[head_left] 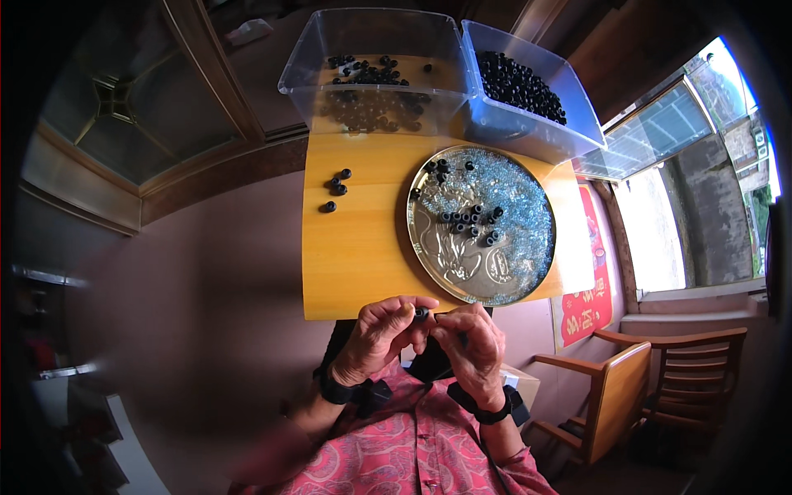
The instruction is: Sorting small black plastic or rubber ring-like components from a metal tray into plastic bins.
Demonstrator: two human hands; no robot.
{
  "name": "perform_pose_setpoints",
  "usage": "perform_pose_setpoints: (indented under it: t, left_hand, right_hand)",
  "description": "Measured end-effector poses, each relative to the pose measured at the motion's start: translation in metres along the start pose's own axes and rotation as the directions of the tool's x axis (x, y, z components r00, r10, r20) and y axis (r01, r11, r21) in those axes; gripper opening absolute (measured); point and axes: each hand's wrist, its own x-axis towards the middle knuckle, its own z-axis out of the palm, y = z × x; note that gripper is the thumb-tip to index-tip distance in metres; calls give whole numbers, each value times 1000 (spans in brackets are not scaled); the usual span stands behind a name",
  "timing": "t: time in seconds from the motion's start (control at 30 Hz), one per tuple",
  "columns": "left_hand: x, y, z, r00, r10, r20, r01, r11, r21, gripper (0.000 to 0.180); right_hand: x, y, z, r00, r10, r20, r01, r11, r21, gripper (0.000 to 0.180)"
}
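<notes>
My left hand [378,337] pinches a small black ring-like part [421,314] between thumb and fingertips, just off the near edge of the table. Right beside it, my right hand [473,346] has its thumb and fingertips pressed together at the part; what they hold, if anything, is too small to make out. Beyond both hands lies a round metal tray [445,257] with an embossed pattern. Tiny clear-blue beads [524,206] cover its right and far side. Several more black parts [472,218] are scattered in its middle and far left.
Several loose black parts [341,190] lie left on the wooden table [355,256]. Two clear plastic bins stand at the back: the left bin [379,25] holds some black parts, the right bin [536,136] many. Wooden chairs [619,396] stand at the right, below an open window.
</notes>
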Motion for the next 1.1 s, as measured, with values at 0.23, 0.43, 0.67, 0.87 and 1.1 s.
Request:
perform_pose_setpoints:
  t: [0.23,0.43,0.67,0.87,1.1]
  left_hand:
    - [0,2,2,1000,11,-21,-10,999,42,39]
    - [1,0,3,999,19,-37,-8,962,274,38]
    - [1,1,2,994,-59,-92,80,963,256,33]
    - [0,3,8,990,-76,-122,97,979,177,28]
    - [1,2,6,993,-44,-110,70,967,246,23]
  right_hand:
    - [-1,-7,10,999,-14,-43,11,998,-64,30]
    - [0,-1,11,998,-37,-44,33,995,-90,30]
    - [1,6,9,998,-70,5,70,986,-153,29]
    - [3,3,5,992,-109,60,121,960,-252,26]
    - [4,-6,1,989,-130,72,145,953,-266,25]
